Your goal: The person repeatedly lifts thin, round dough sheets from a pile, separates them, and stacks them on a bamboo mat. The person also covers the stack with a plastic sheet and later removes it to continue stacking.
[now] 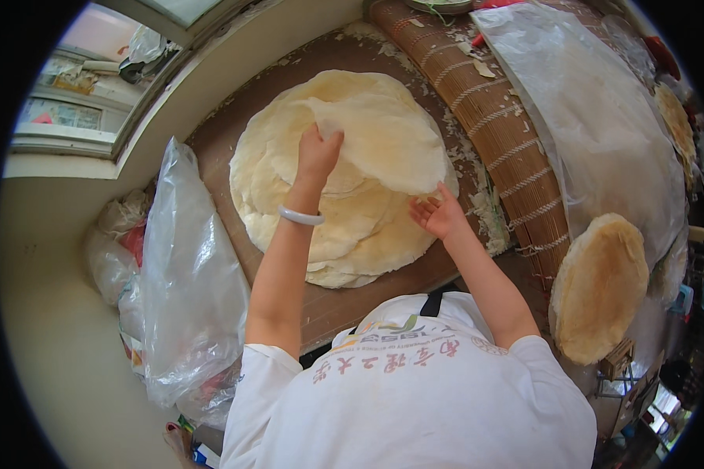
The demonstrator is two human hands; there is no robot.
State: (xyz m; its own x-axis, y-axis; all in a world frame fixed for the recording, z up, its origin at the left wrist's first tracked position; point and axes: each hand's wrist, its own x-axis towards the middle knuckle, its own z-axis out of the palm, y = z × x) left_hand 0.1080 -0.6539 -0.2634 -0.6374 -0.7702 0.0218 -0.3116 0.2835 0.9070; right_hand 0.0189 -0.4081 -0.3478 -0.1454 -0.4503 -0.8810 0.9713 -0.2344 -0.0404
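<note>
A stack of large, thin round flatbreads point(352, 234) lies on a brown board point(322, 311). My left hand point(320, 153), with a pale bangle on the wrist, pinches the edge of the top flatbread sheet point(387, 140), which is partly lifted and folded over the stack. Near that sheet's lower right edge is my right hand point(437, 214), palm up with its fingers apart; a fingertip is at the edge, and it is unclear whether it touches.
Clear plastic bags point(193, 269) stand at the left by the wall. A slatted mat point(487, 117) strewn with flakes curves along the right, beside a large plastic sheet point(604, 117). Another stack of round flatbreads point(599, 290) is at the lower right. A window ledge point(211, 76) borders the upper left.
</note>
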